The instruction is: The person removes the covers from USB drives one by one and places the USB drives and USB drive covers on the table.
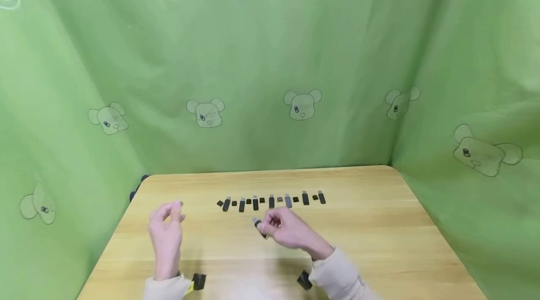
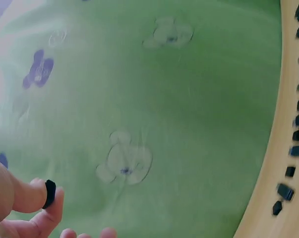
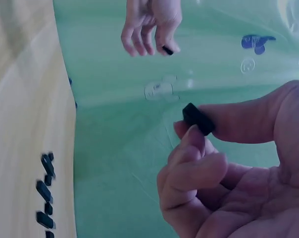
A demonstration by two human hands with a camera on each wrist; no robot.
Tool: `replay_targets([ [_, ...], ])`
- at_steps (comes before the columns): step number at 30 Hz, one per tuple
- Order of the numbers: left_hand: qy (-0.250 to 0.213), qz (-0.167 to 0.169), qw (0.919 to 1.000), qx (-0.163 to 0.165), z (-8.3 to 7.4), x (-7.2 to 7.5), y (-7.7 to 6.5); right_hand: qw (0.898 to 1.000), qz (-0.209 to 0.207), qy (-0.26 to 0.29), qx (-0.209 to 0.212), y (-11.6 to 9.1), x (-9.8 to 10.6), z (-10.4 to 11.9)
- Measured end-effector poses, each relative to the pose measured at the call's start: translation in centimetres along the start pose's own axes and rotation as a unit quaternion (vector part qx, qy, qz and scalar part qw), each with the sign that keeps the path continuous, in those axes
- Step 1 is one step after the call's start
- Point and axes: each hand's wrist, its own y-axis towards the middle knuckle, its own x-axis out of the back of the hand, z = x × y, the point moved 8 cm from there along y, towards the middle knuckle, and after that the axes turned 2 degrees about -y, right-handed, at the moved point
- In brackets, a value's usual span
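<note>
My left hand (image 1: 165,230) is raised over the left part of the table, pinching a small black cap (image 2: 50,194) between thumb and forefinger. Nearer the middle, my right hand (image 1: 291,230) pinches a black USB flash drive (image 1: 261,230); its metal plug points up and left, uncapped. In the right wrist view the same drive (image 3: 198,119) shows its dark body between thumb and fingertips. Behind the hands runs a row of several uncapped flash drives (image 1: 271,201), mostly black with one greyish drive (image 1: 288,201), and small black caps (image 1: 262,200) lie between them.
The light wooden table (image 1: 379,229) has rounded back corners. Green curtain (image 1: 346,136) printed with bear heads encloses it at the back and sides. A black wrist device (image 1: 199,281) shows by the left sleeve, another black device (image 1: 304,280) by the right sleeve.
</note>
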Motion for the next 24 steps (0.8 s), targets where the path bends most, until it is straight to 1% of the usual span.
replay_targets([
  [3, 0.014, 0.036, 0.9993, 0.001, -0.3, -1.5, -0.3, 1.0, -0.025, -0.004, 0.003, 0.9, 0.8, -0.1],
  [6, 0.009, 0.037, 0.9993, 0.001, 0.0, -2.0, -0.6, 1.0, -0.021, -0.007, 0.005, 1.7, 0.8, 0.0],
  [8, 0.005, 0.032, 0.9995, -0.007, 0.0, -2.0, -0.6, 1.0, -0.015, 0.005, 0.006, 2.2, 0.7, 0.2],
  [10, 0.004, 0.035, 0.9993, -0.015, -0.1, -2.0, -0.5, 1.0, -0.014, 0.027, 0.006, 2.9, 0.7, 0.4],
  [14, 0.015, 0.043, 0.9988, -0.016, -0.2, -1.9, -0.5, 0.998, -0.015, 0.06, -0.002, 4.6, 0.5, 0.9],
  [20, 0.032, 0.044, 0.9983, -0.019, 0.0, -1.6, -0.8, 0.998, -0.025, 0.049, -0.02, 7.6, -0.4, 1.2],
  [24, 0.037, 0.042, 0.9982, -0.019, 0.2, -1.3, -0.8, 0.999, -0.034, 0.026, -0.023, 9.6, -1.2, 1.4],
])
